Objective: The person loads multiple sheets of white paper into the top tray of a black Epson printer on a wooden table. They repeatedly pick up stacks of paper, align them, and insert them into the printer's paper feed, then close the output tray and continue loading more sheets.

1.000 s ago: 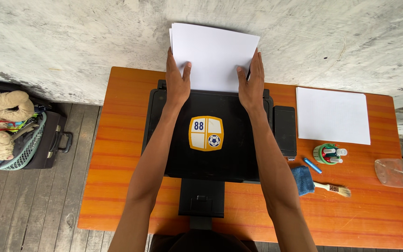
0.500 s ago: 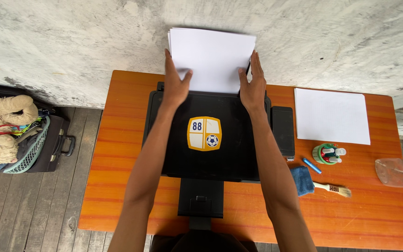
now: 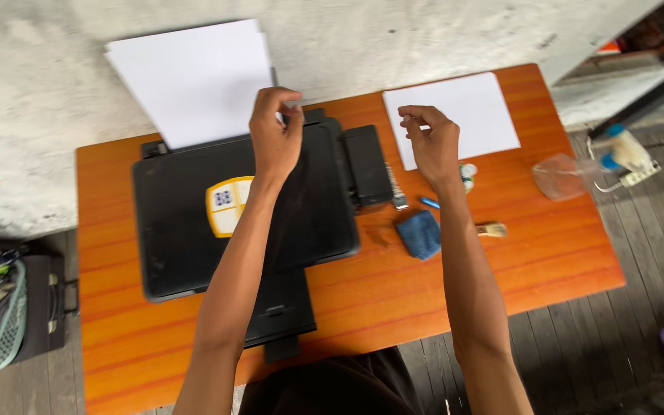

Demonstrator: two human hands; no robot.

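Observation:
A black printer [image 3: 178,230] with a yellow and white sticker sits on an orange wooden table [image 3: 547,253]. A stack of white paper [image 3: 194,77] stands tilted in its rear feed. My left hand [image 3: 274,134] hovers over the printer's back edge, just right of the stack's lower corner, fingers curled shut with nothing seen in them. My right hand [image 3: 430,142] is off the printer, above the near left corner of a loose white sheet [image 3: 463,115] lying on the table. Its fingers are curled in and it holds nothing.
Right of the printer lie a blue cloth [image 3: 420,234], a small brush [image 3: 492,229], a blue pen [image 3: 429,203] and a clear plastic bag [image 3: 559,175]. The printer's output tray [image 3: 278,315] sticks out toward me. A dark suitcase [image 3: 48,307] stands on the floor at left.
Both hands have let go of the paper stack's sides. My right hand moved right, off the printer to the loose sheet. My left hand shifted to the stack's right side. The view swung left.

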